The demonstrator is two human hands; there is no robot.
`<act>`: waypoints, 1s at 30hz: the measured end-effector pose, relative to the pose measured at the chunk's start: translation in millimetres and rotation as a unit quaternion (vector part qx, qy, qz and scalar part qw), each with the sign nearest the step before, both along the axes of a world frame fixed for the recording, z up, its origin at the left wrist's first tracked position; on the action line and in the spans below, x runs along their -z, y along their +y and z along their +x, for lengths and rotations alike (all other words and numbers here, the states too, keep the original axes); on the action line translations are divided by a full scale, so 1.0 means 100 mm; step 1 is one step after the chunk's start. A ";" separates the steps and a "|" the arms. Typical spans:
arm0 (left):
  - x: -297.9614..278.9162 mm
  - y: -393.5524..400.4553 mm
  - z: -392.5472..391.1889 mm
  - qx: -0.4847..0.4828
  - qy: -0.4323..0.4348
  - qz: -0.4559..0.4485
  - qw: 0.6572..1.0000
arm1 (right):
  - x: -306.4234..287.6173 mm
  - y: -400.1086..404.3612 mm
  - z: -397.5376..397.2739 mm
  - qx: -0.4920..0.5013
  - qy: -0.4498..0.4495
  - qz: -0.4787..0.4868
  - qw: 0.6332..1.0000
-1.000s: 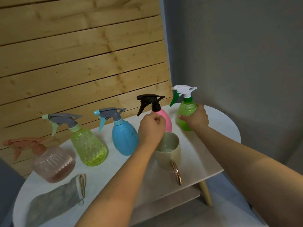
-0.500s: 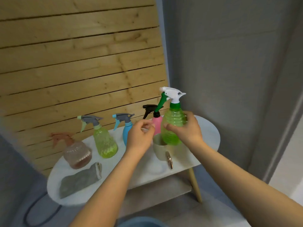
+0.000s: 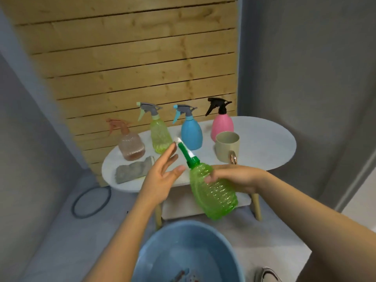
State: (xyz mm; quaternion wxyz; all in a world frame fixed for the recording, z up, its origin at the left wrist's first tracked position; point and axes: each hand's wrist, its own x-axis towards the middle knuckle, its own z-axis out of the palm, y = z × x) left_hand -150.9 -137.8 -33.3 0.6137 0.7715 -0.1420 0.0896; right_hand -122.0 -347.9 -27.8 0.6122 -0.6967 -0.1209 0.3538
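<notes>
My right hand (image 3: 238, 177) grips a clear green spray bottle (image 3: 213, 192) round its body. The bottle is tilted, its green-and-white spray head pointing up and left, and it hangs in front of the table above a blue basin (image 3: 189, 253). My left hand (image 3: 162, 174) is spread with straight fingers just left of the spray head, holding nothing.
On the white oval table (image 3: 264, 143) stand a peach bottle (image 3: 131, 143), a yellow-green bottle (image 3: 159, 133), a blue bottle (image 3: 191, 133), a pink bottle (image 3: 222, 125) and a beige mug (image 3: 227, 147). A grey cloth (image 3: 133, 169) lies at the table's left. A dark ring (image 3: 91, 202) lies on the floor.
My right hand lifted the green bottle off the table, brought it toward me and tilted it. My left hand left the mug area and opened. The view pulled back, revealing the basin.
</notes>
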 end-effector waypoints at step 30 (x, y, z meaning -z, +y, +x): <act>0.24 0.63 -0.24 -0.068 0.147 0.212 0.964 | 0.25 0.33 -0.17 -0.100 -0.376 -0.355 0.850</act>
